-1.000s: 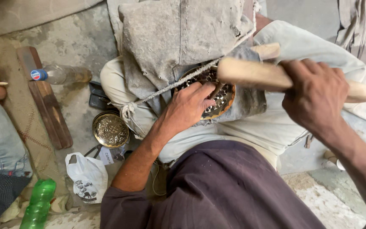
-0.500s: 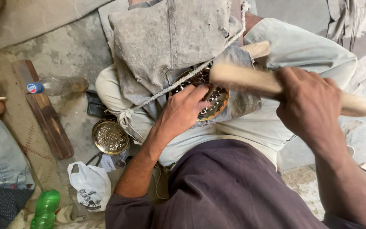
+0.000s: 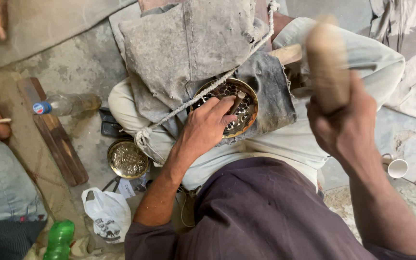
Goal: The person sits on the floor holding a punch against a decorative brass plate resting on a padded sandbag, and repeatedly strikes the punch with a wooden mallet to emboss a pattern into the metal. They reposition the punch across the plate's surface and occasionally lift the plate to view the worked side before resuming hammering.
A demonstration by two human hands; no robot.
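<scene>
My left hand [image 3: 207, 126] pinched a punch [image 3: 237, 102] upright on the brass dish [image 3: 246, 115], while my right hand [image 3: 343, 127] gripped the wooden mallet [image 3: 327, 60] raised up to its right.

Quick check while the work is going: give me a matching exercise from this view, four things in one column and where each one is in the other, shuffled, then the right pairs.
Things:
1. wooden mallet
2. punch
3. small brass bowl
4. green bottle

Places:
A. on the floor beside the knee
B. gripped in the raised right hand
C. bottom left corner, by the white bag
D. held by the left hand on the patterned brass dish

Pairs: 1-B, 2-D, 3-A, 4-C
</scene>
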